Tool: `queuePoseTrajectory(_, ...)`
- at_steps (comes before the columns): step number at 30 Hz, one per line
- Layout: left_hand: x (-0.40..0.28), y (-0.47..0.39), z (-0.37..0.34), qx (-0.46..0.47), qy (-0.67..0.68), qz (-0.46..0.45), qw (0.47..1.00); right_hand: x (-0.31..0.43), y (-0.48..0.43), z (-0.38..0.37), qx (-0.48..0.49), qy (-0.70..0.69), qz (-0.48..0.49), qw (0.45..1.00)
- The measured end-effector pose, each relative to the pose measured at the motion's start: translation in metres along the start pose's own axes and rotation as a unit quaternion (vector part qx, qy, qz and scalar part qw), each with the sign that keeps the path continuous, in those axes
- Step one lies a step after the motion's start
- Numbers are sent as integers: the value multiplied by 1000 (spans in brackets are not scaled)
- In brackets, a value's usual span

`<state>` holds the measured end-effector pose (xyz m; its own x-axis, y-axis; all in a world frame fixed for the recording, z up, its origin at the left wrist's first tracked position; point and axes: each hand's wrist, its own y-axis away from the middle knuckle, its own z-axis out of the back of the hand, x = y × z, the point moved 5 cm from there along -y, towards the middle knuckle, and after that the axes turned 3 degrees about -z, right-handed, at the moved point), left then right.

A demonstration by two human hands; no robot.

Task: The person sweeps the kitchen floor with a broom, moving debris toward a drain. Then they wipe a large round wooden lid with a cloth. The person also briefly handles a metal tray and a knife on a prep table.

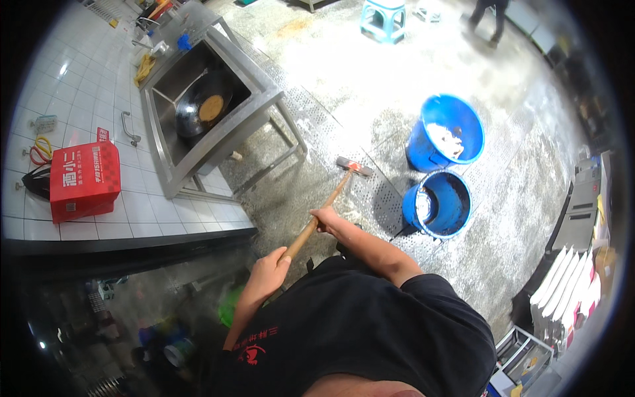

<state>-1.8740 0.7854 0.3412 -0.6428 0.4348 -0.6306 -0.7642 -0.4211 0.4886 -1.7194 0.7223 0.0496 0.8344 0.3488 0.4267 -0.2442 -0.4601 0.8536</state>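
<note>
A long wooden handle [306,236] slants across the view before me, held in both hands. My left hand [270,270] is closed around its near end, by my body. Farther along the shaft, my right hand [326,219] grips it near the middle. At its far end is a narrow crosswise head [354,166], grey and orange, resting on the wet floor beside a perforated drain cover [389,198]. Whether that head is a brush or a squeegee, I cannot tell.
Two blue plastic buckets [415,144] [410,208] stand right of the tool; the farther holds pale waste. A steel sink [163,144] with a wok [191,116] is left. A red bag [84,198] hangs on tiles. Beyond are a plastic stool [383,22] and a person's legs [488,17].
</note>
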Motion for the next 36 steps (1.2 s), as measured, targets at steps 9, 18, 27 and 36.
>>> queuePoseTrajectory(9, -44, -125, -105, 191, 567, 180, 781, 104, 39, 46, 30, 200, 69, 977)
queuePoseTrajectory(18, -110, -232, -155, 344, 809, 327, 348, 172, 16, 92, 75, 76, 88, 990)
queuePoseTrajectory(27, -187, -397, -151, 361, 779, 292, 421, 322, -77, 160, 42, 251, 99, 962)
queuePoseTrajectory(36, -255, -531, -91, 313, 813, 259, 417, 474, -137, 160, 60, 308, 53, 948)
